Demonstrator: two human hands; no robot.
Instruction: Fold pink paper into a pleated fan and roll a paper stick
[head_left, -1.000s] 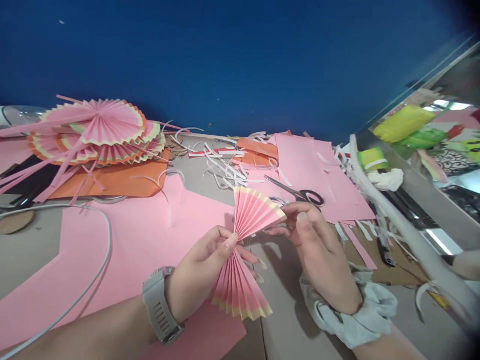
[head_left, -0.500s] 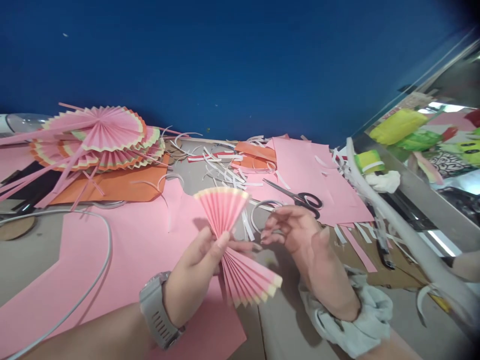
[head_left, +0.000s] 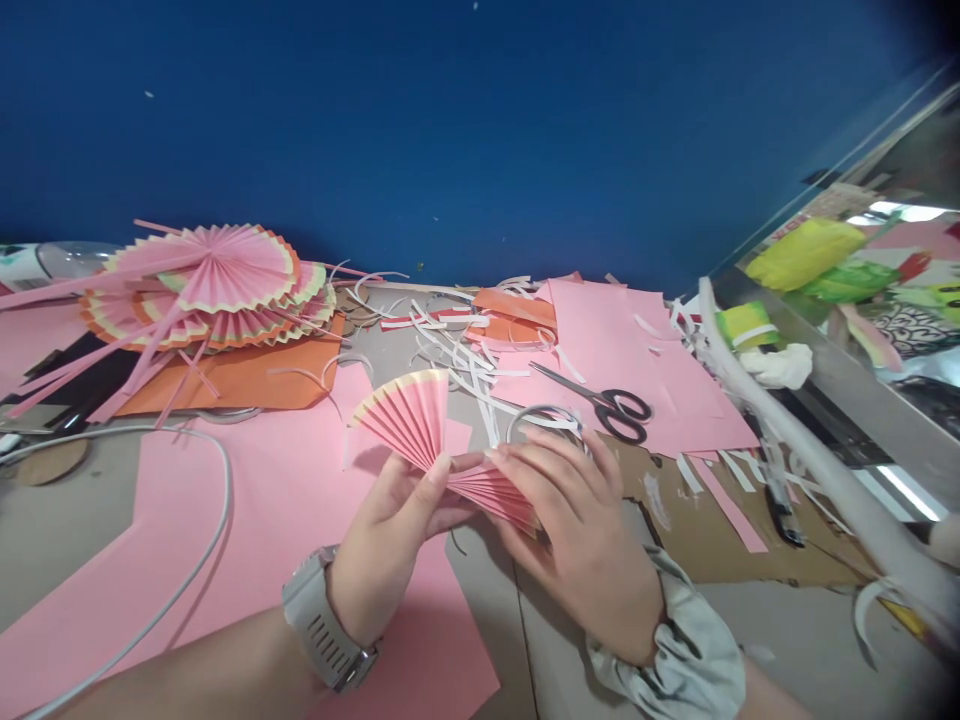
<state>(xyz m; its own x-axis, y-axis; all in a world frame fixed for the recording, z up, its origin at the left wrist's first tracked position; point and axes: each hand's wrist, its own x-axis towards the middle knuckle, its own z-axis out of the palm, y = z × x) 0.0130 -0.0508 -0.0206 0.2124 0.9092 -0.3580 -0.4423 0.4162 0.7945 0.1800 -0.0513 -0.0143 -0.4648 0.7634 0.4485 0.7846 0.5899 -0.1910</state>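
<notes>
A pleated pink paper fan (head_left: 409, 420) with a pale yellow edge is pinched at its narrow middle by my left hand (head_left: 401, 530), between thumb and fingers. One half spreads up and to the left. The other half points right and down, and my right hand (head_left: 566, 530) is closed over it, fingers on top and thumb below. Pink paper (head_left: 285, 520) lies under my left hand. Beyond my right hand are black-handled scissors (head_left: 611, 405), lying on more pink paper (head_left: 675, 400).
Finished pleated rosettes (head_left: 217, 275) with pink strips lie on orange paper (head_left: 277, 372) at the back left. White paper strips (head_left: 450, 350) are scattered at the middle back. A white cable (head_left: 225, 490) curves at left. A cutter (head_left: 784, 515) rests on cardboard (head_left: 660, 510) at right.
My right hand, which was apart from the fan with its fingers loose, has moved left and closed over the lower half. The fan has turned, its upper half swinging left.
</notes>
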